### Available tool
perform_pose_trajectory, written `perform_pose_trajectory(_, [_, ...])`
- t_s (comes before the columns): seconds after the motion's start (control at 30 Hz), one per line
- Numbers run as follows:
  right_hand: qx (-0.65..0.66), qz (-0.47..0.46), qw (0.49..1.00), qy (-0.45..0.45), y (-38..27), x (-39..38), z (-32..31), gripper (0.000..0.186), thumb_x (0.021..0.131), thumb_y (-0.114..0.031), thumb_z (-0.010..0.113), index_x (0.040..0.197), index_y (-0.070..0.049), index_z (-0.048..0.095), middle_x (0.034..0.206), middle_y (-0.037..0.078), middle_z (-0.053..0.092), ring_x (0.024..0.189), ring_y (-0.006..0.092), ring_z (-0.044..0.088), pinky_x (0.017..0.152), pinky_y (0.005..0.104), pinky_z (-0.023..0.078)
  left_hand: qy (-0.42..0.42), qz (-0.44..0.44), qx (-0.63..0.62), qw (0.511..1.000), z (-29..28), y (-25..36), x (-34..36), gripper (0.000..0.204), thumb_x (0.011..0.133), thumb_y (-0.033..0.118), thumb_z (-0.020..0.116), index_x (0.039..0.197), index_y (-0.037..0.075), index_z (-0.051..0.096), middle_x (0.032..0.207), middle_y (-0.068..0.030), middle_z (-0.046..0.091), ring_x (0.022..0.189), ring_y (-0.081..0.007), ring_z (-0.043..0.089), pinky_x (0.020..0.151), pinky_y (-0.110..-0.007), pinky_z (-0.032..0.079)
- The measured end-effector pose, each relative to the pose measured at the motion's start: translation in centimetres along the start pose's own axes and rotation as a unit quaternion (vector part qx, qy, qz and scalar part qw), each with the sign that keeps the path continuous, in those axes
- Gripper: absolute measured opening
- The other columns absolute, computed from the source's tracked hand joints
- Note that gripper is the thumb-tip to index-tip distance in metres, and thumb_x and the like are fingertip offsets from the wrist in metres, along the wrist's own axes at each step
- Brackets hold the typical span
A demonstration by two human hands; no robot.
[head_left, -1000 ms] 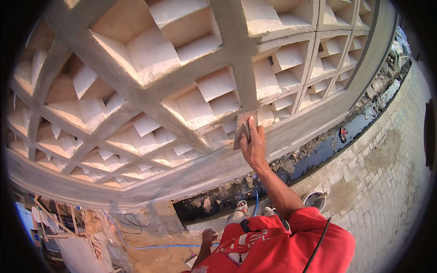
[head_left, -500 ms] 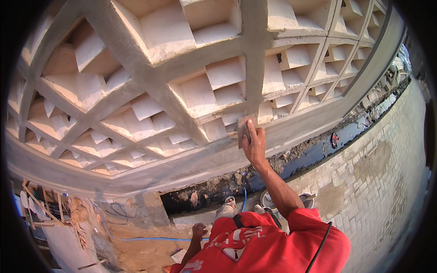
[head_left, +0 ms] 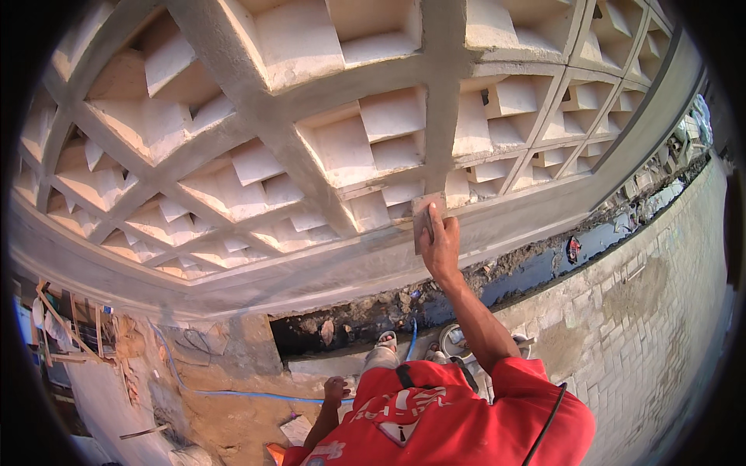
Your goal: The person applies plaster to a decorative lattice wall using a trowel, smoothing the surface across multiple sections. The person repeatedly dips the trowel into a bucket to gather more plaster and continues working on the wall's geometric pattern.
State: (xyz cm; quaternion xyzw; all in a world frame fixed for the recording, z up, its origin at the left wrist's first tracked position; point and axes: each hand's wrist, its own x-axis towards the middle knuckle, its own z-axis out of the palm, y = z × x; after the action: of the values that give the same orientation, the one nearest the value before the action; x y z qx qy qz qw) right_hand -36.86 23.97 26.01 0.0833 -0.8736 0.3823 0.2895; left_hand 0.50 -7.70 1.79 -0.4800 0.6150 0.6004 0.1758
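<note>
Trowel held at lattice wall

It sits at the foot of a grey rib. The right hand has a narrow grip on it, index finger straight, arm extended forward. The left hand hangs beside the red shirt, fingers curled; whether its grip holds anything, I cannot tell.

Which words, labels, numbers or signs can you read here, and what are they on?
Red shirt: white lettering, too creased and distorted to read reliably.
Same shirt: pale emblem with a dark mark, too small to make out.
Elsewhere: no readable text.
</note>
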Motion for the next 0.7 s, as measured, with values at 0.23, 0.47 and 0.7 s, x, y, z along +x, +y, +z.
perform_pose_trajectory(0.23, [0.039, -0.027, 0.995, 0.093, -3.7, 5.5, -3.1, 0.068, 0.075, 0.003, 0.062, 0.138, -0.010, 0.044, 0.089, 0.015, 0.047, 0.079, 0.0287, 0.048, 0.072, 0.0388, 0.044, -0.002, -0.048, -0.049, 0.998, 1.1, -1.1, -1.8, 0.023, 0.087, 0.016, 0.056, 0.108, 0.006, 0.055, 0.089, -0.0123, 0.063, 0.059, -0.0243, 0.063, 0.051, -0.034, 0.054])
perform_pose_trajectory(0.47, [0.039, 0.003, 0.999, 0.033, -0.5, -0.2, -0.2, 0.069, 0.075, 0.001, 0.063, 0.139, -0.013, 0.043, 0.087, 0.016, 0.046, 0.077, 0.0284, 0.047, 0.071, 0.0393, 0.042, -0.014, -0.074, -0.039, 0.996, 2.2, 0.1, -1.7, 0.027, 0.090, 0.018, 0.050, 0.113, 0.005, 0.053, 0.094, -0.0143, 0.062, 0.063, -0.0267, 0.064, 0.051, -0.035, 0.053])
perform_pose_trajectory(0.7, [0.173, 0.112, 0.965, 0.161, -4.4, 4.3, -4.2, 0.062, 0.079, -0.004, 0.063, 0.138, -0.009, 0.043, 0.087, 0.015, 0.048, 0.073, 0.0251, 0.051, 0.067, 0.0345, 0.044, -0.016, -0.047, 0.015, 0.999, 0.0, 0.5, -1.6, 0.034, 0.092, 0.023, 0.049, 0.119, 0.003, 0.049, 0.105, -0.0182, 0.061, 0.072, -0.0287, 0.065, 0.058, -0.037, 0.055])
